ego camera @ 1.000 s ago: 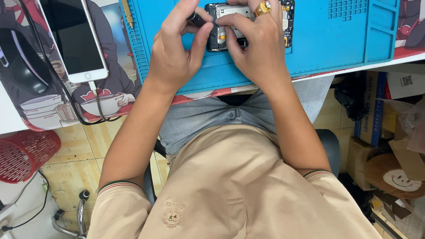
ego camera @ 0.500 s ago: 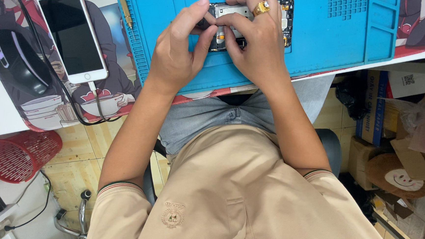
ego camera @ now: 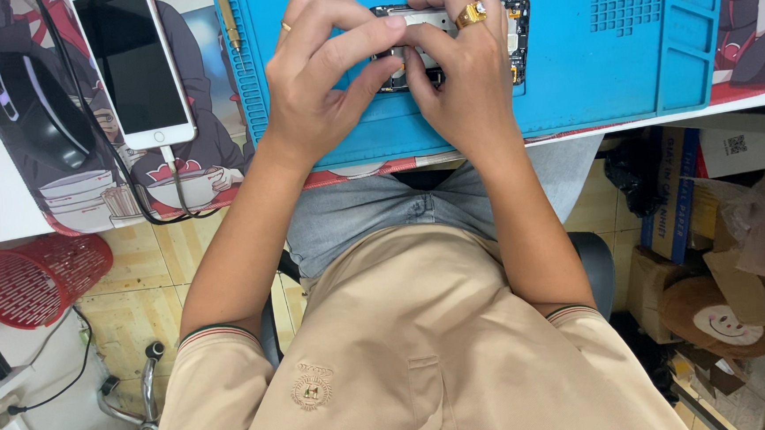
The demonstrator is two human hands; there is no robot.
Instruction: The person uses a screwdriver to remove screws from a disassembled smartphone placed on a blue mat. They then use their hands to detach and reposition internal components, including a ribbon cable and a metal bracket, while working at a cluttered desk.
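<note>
Opened phone (ego camera: pixel 478 36): on blue mat (ego camera: pixel 569 80), near bench's front edge. Left hand (ego camera: pixel 317 86), right hand (ego camera: pixel 458 77): both pinching over it, fingertips now drawn closer together than before. White phone (ego camera: pixel 130 67): unmoved, left.

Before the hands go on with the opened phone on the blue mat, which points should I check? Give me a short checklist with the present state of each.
1. Opened phone lies fully on the blue work mat: ok.
2. Left hand and right hand are both on the phone, fingertips meeting over its middle: ok.
3. The small part under the fingertips: cannot tell, the fingers hide it.
4. Gold ring on the right hand is worn close to the exposed board: not ok, it might touch contacts.
5. White phone with its cable lies apart on the desk mat, left of the blue mat: ok.
6. A tool lies at the blue mat's left edge, within reach: ok.
</note>
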